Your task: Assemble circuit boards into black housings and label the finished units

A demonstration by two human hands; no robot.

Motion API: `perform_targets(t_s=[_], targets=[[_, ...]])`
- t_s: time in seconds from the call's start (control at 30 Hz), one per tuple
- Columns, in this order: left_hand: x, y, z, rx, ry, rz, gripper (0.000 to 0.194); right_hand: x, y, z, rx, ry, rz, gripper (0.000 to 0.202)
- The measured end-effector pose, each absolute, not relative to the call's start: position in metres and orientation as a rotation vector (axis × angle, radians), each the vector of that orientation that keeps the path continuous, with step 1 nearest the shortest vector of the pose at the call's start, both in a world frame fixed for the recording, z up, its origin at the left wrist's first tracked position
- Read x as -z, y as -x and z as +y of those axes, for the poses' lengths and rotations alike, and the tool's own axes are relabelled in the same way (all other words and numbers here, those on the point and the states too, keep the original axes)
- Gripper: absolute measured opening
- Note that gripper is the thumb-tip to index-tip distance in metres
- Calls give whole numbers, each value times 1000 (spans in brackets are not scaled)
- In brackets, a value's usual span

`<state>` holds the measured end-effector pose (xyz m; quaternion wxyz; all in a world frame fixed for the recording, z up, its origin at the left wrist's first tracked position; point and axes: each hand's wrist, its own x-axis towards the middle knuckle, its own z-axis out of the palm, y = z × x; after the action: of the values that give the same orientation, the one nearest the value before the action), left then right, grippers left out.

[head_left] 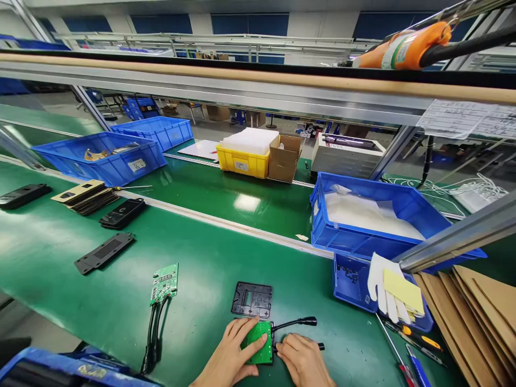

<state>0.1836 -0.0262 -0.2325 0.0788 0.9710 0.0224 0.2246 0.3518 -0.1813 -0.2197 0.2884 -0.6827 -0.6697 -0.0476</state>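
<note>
My left hand (233, 352) grips a green circuit board (264, 352), fingers over its far edge and thumb across its face. A dark casing edge shows beneath the board. At the board's right side my right hand (300, 359) pinches a black cable (321, 346), whose end sticks out past the fingers. A second black cable with a plug (308, 321) runs free from the board's upper right. Just beyond the board lies a black plastic cover (252, 299), inner side up. To the left rests another circuit board (164, 285) with two black cables (151, 344).
Black housings (122, 213) and stacked flat plates (86, 194) lie far left. A blue bin (363, 244) and a small tray with screws (346, 295) stand right, near a white glove (379, 277), screwdrivers (419, 336) and cardboard (479, 312). A metal frame (242, 91) spans above.
</note>
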Motion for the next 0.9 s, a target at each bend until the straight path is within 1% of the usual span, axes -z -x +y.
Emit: perform_targets(t_s=[0.07, 0.13, 0.27, 0.4, 0.5, 0.57, 0.67, 0.73, 0.83, 0.9], targets=[[235, -183, -26, -671, -2909, 59, 96, 216, -353, -180, 193, 1839, -1823, 42], [235, -182, -26, -648, -2909, 61, 94, 210, -356, -180, 176, 1836, -1840, 38], [231, -180, -26, -591, -2887, 30, 96, 200, -363, -175, 33, 1912, -1727, 14], [230, -180, -25, -562, -2871, 17, 97, 207, -357, -163, 3, 2100, -1751, 17], [235, -179, -26, -549, -2874, 41, 91, 208, -350, -156, -160, 2253, -1774, 20], [237, -178, -27, -525, -2870, 56, 88, 200, -350, -153, -336, 2320, -1735, 20], [235, -179, -28, -506, -2872, 68, 89, 183, -358, -151, -674, 2279, -1593, 14], [230, -182, -27, -525, -2877, 59, 89, 177, -365, -151, -848, 2218, -1480, 15], [220, -186, -27, -544, -2886, 25, 87, 181, -372, -154, -956, 2189, -1415, 17], [215, -187, -27, -561, -2881, 15, 87, 188, -372, -159, -878, 2175, -1486, 15]])
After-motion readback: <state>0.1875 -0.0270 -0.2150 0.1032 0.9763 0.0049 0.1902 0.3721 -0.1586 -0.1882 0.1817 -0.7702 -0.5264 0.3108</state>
